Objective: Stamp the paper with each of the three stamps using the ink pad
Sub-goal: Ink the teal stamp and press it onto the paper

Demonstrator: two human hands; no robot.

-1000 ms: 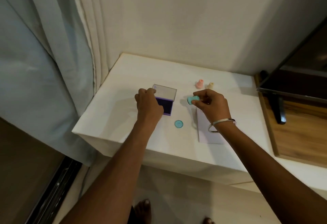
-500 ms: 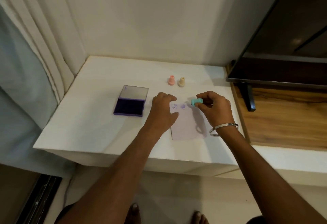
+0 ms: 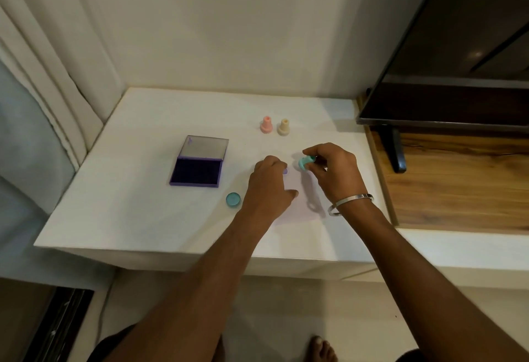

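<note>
Head view: white surface (image 3: 137, 190) set against a wall, curtain at left, a dark television (image 3: 458, 46) on a wooden shelf at right. Left hand (image 3: 269, 187) lies palm down, fingers loosely spread, on the near-left part of the pale paper (image 3: 297, 207), pinning it and grasping nothing. Right hand (image 3: 335, 172), a metal bangle (image 3: 349, 202) on its wrist, pinches the teal stamp (image 3: 305, 162) between thumb and fingertips just above the paper's far edge, the stamp tilted; contact with the paper cannot be told. A small purple stamped mark (image 3: 285, 171) shows just beyond the left fingertips. Purple ink pad (image 3: 197, 174), lid raised, sits to the left of both hands, apart from them. Teal round cap (image 3: 233, 199) lies just left of the left wrist. Pink stamp (image 3: 266, 124) and cream stamp (image 3: 283, 127) stand upright side by side, beyond the hands.
</note>
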